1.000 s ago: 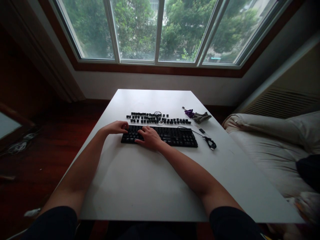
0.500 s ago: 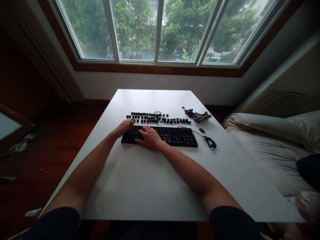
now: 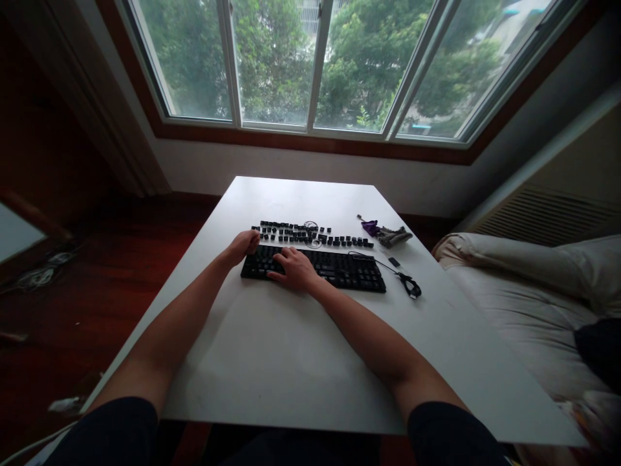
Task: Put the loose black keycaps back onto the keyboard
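A black keyboard (image 3: pixel 339 270) lies across the white table, and rows of loose black keycaps (image 3: pixel 348 241) are set out behind it. My left hand (image 3: pixel 244 246) is at the keyboard's far left corner, beside the left end of the keycap rows. Its fingers are curled together, and whatever they may pinch is hidden. Over the left-middle part of the keyboard rests my right hand (image 3: pixel 297 268), fingers stretched over the keys and thumb apart near the front edge. It covers some of the keys beneath it.
A bundled black cable (image 3: pixel 410 285) lies right of the keyboard, near a small dark flat piece (image 3: pixel 394 262). Farther back are a purple cloth item (image 3: pixel 370 227) and a grey glove-like bundle (image 3: pixel 394 237). Thin wire rings (image 3: pixel 311 225) lie among the keycaps. A sofa (image 3: pixel 504 291) stands right of the table (image 3: pixel 272 362).
The camera view has tilted slightly, shifting the table contents a little right and down. Relative to the keyboard, my left hand has moved slightly left and away. My right hand stays on the keys.
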`<state>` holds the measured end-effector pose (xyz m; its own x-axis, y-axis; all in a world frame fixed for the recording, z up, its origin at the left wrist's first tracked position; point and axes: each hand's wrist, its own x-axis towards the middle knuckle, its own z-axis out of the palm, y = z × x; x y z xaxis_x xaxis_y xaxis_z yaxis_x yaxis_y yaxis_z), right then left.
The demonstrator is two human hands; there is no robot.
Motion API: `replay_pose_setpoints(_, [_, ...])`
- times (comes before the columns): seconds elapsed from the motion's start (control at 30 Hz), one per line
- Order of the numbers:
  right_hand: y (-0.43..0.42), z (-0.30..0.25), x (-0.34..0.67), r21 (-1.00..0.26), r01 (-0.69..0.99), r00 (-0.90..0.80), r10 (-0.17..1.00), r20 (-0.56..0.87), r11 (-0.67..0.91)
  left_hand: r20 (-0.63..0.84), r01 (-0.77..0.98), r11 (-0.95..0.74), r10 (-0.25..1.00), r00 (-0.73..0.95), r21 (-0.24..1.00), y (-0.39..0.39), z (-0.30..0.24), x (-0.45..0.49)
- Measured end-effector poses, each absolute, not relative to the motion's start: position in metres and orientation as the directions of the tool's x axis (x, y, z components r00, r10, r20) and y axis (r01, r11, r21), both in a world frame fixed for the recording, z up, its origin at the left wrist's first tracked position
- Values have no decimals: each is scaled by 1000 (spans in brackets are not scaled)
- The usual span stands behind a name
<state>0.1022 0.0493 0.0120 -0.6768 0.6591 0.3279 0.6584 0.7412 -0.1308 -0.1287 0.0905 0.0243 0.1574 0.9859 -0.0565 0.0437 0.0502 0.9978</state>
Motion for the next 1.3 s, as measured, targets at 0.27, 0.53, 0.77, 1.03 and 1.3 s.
replay_pose_setpoints(0.27, [82,27,87,-249,716,-583,755,301,652,260,698,-44,943,-207,714,105,-9,-171])
replay_pose_setpoints(0.53, [140,31,35,-155,740,-584,740,334,654,272,812,-167,962,10,559,118,-26,-181])
replay_pose_setpoints(0.77, [177,28,-3,-58,768,-613,759,222,637,284,834,-192,958,45,517,124,-26,-188])
replay_pose_setpoints(1.03, [189,23,-19,5,746,-652,729,210,666,282,825,-176,959,21,536,132,-29,-195])
replay_pose_setpoints(1.3, [182,33,-4,-126,708,-641,708,298,694,262,846,-133,965,-8,516,128,-25,-194])
